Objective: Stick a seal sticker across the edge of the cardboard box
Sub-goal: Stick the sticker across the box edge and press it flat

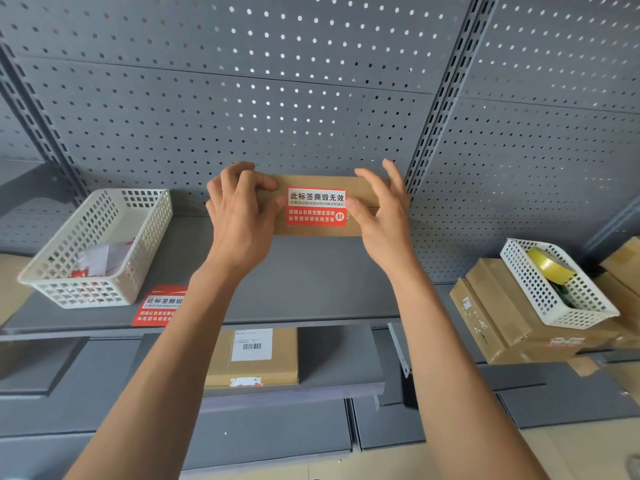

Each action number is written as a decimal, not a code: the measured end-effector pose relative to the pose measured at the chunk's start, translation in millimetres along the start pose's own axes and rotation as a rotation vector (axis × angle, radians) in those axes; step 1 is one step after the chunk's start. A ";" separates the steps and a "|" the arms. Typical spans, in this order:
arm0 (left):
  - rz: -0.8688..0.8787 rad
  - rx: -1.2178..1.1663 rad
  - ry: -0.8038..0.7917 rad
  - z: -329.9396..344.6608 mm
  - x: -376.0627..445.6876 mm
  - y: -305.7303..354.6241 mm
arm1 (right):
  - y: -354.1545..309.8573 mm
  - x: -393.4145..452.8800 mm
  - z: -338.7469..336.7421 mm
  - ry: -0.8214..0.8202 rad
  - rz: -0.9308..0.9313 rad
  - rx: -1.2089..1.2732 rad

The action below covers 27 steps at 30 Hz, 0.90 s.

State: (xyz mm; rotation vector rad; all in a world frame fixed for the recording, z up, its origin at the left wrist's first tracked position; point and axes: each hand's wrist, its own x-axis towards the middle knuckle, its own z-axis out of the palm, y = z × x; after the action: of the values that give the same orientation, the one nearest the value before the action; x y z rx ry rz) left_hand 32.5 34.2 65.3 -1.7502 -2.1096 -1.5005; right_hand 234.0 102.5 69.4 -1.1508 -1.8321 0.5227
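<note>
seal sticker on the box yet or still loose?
On. The seal sticker lies flat across the cardboard box seam, left hand and right hand at its ends.

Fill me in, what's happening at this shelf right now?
A person is sealing a small cardboard box standing on a grey shelf against the pegboard. A red and white seal sticker already lies across the box's edge seam. The left hand grips the box's left end, and the right hand touches the sticker's right edge with its thumb, fingers relaxed. More stickers lie on the shelf beside a white basket.
</note>
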 end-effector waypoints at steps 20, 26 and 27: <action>-0.140 -0.191 -0.114 -9.2 -52.4 -7.8 | -3.4 -44.2 -14.7 -0.146 0.141 0.122; -0.131 -0.175 -0.177 -6.4 -76.5 -21.4 | 4.7 -66.9 -10.4 -0.178 0.179 0.091; -0.119 -0.161 -0.187 -5.5 -79.7 -24.9 | 7.7 -70.7 -7.7 -0.181 0.180 0.099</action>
State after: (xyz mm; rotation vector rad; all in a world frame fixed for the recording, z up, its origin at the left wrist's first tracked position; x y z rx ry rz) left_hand 40.4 -26.9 8.6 -1.9192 -2.2763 -1.6383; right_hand 257.0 43.9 35.5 -1.2413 -1.8407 0.8353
